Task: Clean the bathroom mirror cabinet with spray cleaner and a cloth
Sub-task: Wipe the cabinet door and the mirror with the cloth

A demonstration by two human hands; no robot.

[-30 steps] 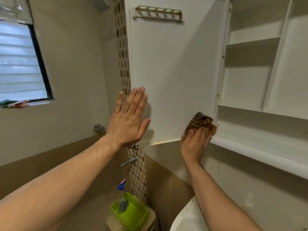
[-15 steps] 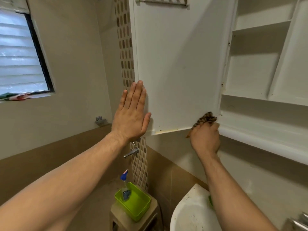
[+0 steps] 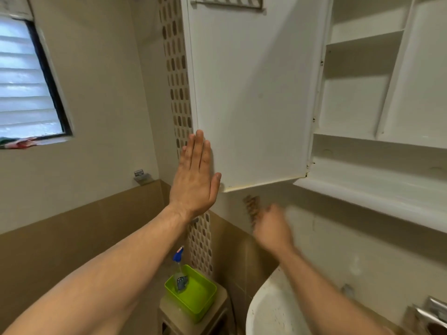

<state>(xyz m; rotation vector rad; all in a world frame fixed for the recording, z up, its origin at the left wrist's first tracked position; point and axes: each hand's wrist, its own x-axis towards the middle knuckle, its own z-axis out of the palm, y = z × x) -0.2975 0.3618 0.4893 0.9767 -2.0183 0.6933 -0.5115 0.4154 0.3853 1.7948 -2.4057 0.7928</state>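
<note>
Cabinet hangs on the wall with its door swung open toward the camera; the left arm reaches up, and the left hand stands flat and upright against the door's lower free edge, fingers straight and close together, thumb spread toward the bottom corner; the right arm reaches up under the door, with the right hand blurred; the cloth, brown and striped, sticks up from that hand, which holds it, though blur hides how the fingers curl; cloth just below the door's bottom edge, apart from it; a spray bottle stands in a green tub far below, beside the sink.
</note>
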